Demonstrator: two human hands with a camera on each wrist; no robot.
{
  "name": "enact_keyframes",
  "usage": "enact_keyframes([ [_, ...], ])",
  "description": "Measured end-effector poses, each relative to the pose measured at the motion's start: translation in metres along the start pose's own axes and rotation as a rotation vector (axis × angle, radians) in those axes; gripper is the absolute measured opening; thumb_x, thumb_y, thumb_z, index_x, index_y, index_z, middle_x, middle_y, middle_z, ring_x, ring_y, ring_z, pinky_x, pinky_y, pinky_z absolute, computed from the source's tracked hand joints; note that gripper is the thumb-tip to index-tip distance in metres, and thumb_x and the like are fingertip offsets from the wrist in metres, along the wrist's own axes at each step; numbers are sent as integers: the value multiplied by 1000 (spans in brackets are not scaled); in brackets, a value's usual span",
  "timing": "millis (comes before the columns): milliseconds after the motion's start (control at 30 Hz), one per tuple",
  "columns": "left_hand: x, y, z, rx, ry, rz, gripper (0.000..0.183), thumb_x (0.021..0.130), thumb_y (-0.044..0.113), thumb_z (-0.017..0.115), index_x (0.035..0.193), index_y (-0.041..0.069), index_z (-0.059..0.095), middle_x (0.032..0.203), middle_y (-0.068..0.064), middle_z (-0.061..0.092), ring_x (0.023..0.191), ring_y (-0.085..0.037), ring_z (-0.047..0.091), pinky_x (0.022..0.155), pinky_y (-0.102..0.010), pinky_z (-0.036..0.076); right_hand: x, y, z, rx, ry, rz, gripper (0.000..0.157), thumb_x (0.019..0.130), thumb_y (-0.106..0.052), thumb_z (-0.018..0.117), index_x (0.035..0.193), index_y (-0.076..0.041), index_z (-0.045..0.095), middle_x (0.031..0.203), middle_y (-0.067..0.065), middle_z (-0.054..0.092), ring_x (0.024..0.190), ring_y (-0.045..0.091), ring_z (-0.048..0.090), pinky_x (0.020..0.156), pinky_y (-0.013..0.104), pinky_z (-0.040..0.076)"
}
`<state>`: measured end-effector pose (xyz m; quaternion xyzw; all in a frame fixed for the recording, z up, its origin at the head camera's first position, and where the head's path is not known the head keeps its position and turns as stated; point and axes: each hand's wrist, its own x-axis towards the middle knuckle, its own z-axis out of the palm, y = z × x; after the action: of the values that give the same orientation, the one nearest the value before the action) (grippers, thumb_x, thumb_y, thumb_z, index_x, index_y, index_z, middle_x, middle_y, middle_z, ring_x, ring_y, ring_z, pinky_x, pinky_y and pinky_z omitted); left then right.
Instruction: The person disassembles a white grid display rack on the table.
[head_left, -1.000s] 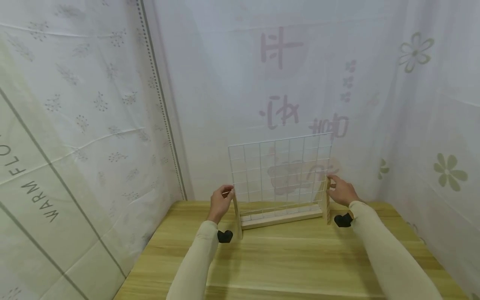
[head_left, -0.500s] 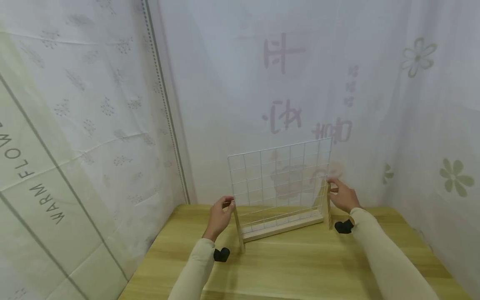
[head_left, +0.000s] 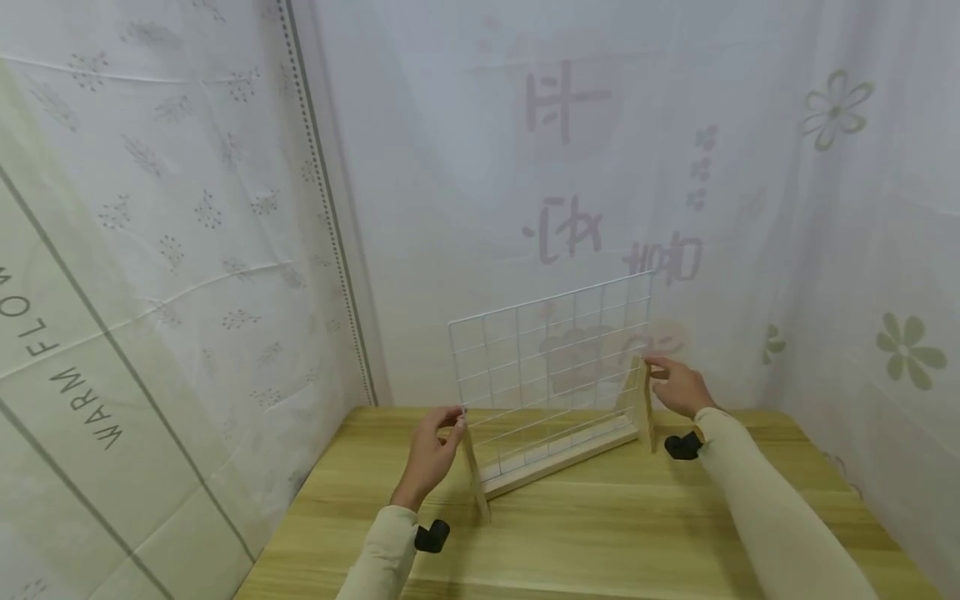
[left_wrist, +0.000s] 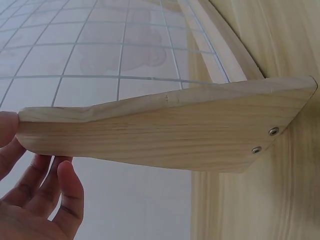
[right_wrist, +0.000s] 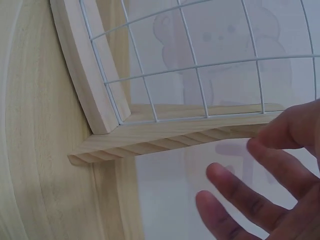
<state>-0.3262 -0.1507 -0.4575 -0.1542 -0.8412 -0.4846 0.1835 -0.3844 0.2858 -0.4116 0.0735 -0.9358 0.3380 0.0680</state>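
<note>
A wooden stand point(head_left: 558, 458) with two side panels holds a white wire grid point(head_left: 555, 358) upright on the table. It sits at an angle, its left end nearer to me. My left hand point(head_left: 432, 450) grips the top of the left side panel point(left_wrist: 165, 130), thumb on one edge and fingertips beneath in the left wrist view. Two metal screws show low on that panel. At the other end, my right hand point(head_left: 681, 387) pinches the upper edge of the right side panel point(right_wrist: 175, 137) between thumb and index finger. Its other fingers hang spread beside the panel.
The wood-grain table point(head_left: 600, 542) reaches back to a printed white curtain point(head_left: 450, 167). More patterned cloth point(head_left: 187, 250) hangs along the left, and a flowered cloth point(head_left: 885, 250) on the right. A black wrist device point(head_left: 432, 536) is worn on each arm.
The stand's left end has swung toward me with my left hand, so it now sits more slanted. The right end has shifted slightly left, my right hand staying at its panel.
</note>
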Motion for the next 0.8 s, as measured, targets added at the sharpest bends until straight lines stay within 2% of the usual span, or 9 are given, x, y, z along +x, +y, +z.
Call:
enact_keyframes([
  [33,-2,0,0,6,5,7,27,101,18,61,125,5,66,123,-11,66,113,-30,65,76,-26,52,1,-1,1,2,-12,8,66,86,-4,43,152,-1,38,137,35,55,41,6,32,44,24,29],
  [133,-8,3,-1,1,15,23,24,101,18,62,122,8,68,121,-10,67,110,-30,65,72,-23,51,2,-3,2,-7,-37,16,70,84,-2,42,154,-2,36,137,35,55,40,6,27,44,23,28],
  [300,-18,7,-4,-43,16,-5,19,100,19,64,118,15,69,116,-5,67,109,-27,64,71,-22,50,6,-4,4,-14,-84,11,74,82,0,42,155,-2,32,137,38,53,38,9,37,44,23,28],
  [433,-23,9,-5,-61,23,-24,17,99,17,65,116,17,70,111,-3,67,108,-24,64,70,-22,50,6,-5,3,4,-134,18,76,82,1,40,157,-3,28,138,40,50,40,7,27,43,22,28],
  [533,-25,9,-5,-68,33,-14,16,98,15,65,114,17,70,110,-3,67,106,-23,64,68,-22,49,6,-7,2,26,-162,32,78,83,1,39,159,-7,24,141,41,47,43,7,21,43,23,28],
  [800,-37,11,-6,-98,40,-27,16,96,14,69,110,21,69,107,-1,68,102,-18,64,69,-21,49,7,-8,6,24,-182,31,83,81,4,40,160,-10,21,144,44,41,43,7,20,43,23,28],
])
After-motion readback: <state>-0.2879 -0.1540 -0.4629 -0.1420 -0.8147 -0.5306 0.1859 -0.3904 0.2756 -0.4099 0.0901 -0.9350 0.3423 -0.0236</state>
